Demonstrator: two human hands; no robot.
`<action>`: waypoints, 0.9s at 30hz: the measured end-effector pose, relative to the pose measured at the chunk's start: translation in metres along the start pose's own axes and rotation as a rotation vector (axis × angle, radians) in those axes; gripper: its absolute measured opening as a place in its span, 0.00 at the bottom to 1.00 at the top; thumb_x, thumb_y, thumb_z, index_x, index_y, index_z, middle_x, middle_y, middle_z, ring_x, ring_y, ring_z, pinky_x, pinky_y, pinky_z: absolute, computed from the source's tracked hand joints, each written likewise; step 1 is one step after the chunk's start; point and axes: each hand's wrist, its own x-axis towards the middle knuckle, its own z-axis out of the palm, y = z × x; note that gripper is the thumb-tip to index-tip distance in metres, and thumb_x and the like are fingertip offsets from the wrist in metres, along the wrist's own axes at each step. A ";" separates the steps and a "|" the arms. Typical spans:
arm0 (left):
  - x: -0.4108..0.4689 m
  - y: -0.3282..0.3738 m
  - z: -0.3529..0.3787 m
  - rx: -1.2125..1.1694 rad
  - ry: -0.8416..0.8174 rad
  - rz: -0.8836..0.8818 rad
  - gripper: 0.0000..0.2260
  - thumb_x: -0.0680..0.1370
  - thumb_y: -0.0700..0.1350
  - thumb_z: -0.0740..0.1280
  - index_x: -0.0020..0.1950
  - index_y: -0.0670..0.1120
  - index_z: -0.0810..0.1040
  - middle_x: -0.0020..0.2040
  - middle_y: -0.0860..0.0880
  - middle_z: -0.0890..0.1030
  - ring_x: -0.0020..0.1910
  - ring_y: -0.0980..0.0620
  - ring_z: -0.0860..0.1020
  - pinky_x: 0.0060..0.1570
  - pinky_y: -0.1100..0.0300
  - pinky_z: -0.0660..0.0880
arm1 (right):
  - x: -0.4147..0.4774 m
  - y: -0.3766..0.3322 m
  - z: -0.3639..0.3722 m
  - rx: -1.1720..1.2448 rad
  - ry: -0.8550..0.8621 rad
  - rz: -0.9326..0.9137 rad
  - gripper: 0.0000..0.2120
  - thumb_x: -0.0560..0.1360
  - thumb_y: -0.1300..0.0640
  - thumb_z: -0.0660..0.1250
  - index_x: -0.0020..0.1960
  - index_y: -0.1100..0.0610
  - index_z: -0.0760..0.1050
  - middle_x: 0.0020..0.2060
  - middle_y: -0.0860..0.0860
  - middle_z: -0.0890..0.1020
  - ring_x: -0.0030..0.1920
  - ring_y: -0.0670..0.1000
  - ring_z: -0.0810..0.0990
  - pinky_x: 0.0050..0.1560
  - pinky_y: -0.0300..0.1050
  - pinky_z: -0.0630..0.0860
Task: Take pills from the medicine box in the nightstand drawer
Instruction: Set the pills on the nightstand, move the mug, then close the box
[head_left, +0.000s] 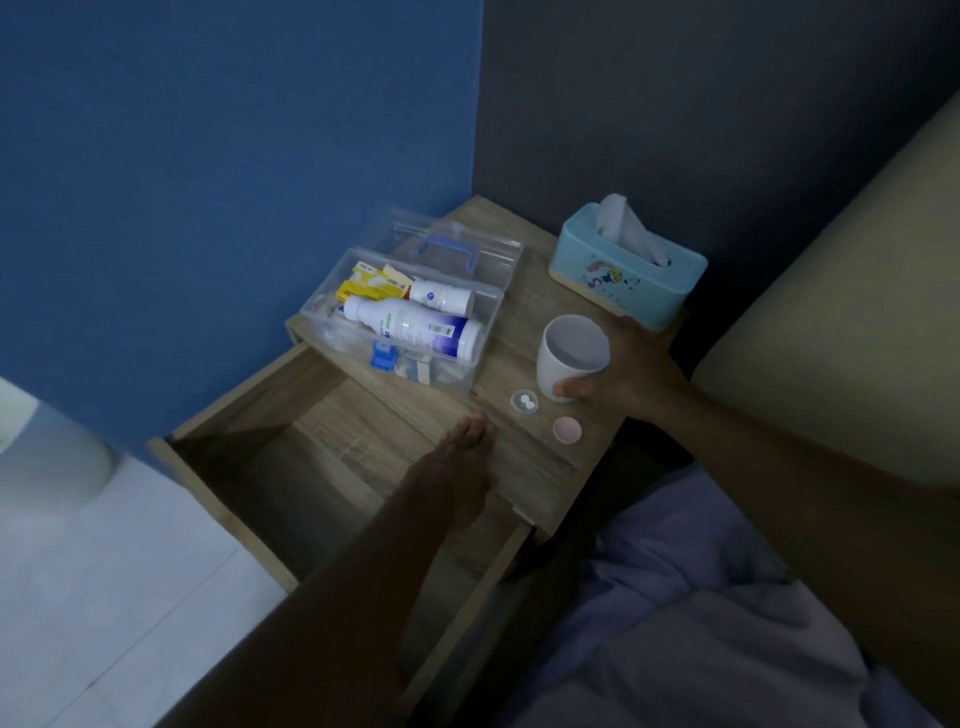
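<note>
A clear plastic medicine box (488, 304) stands open on the wooden nightstand (524, 457), its lid with a blue handle tipped back. Inside lie a big white bottle (410, 327), a smaller white bottle and yellow packets. A small clear dish with two white pills (524, 402) sits near the front, with a pink round cap (567, 430) beside it. My right hand (618, 374) grips a white cup (570, 356) that stands on the top. My left hand (457, 467) rests with fingers together on the front edge of the top, above the open drawer (291, 462).
A light blue tissue box (623, 270) stands at the back right of the nightstand. Blue wall lies to the left, dark wall behind. A beige headboard and a pale blanket (701, 597) are at the right. The drawer sticks out over the white floor.
</note>
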 end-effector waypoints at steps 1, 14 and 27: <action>-0.005 -0.005 -0.004 -0.007 0.010 0.014 0.32 0.81 0.47 0.62 0.80 0.44 0.50 0.81 0.46 0.51 0.79 0.49 0.51 0.76 0.50 0.57 | 0.000 -0.004 -0.003 -0.008 -0.008 0.003 0.49 0.56 0.36 0.81 0.71 0.51 0.68 0.64 0.51 0.76 0.64 0.53 0.76 0.59 0.49 0.75; -0.024 -0.094 -0.090 -0.038 0.536 -0.289 0.38 0.77 0.40 0.62 0.80 0.46 0.41 0.81 0.47 0.44 0.80 0.48 0.47 0.75 0.51 0.57 | 0.043 -0.116 0.032 0.192 0.110 -0.235 0.30 0.78 0.54 0.66 0.77 0.57 0.62 0.73 0.56 0.72 0.73 0.56 0.70 0.72 0.54 0.69; 0.008 -0.140 -0.081 0.045 0.490 -0.258 0.43 0.74 0.36 0.63 0.79 0.46 0.38 0.80 0.47 0.39 0.78 0.48 0.38 0.77 0.52 0.45 | 0.140 -0.127 0.059 0.415 -0.002 0.341 0.40 0.82 0.51 0.60 0.81 0.61 0.37 0.78 0.60 0.63 0.70 0.60 0.72 0.63 0.48 0.72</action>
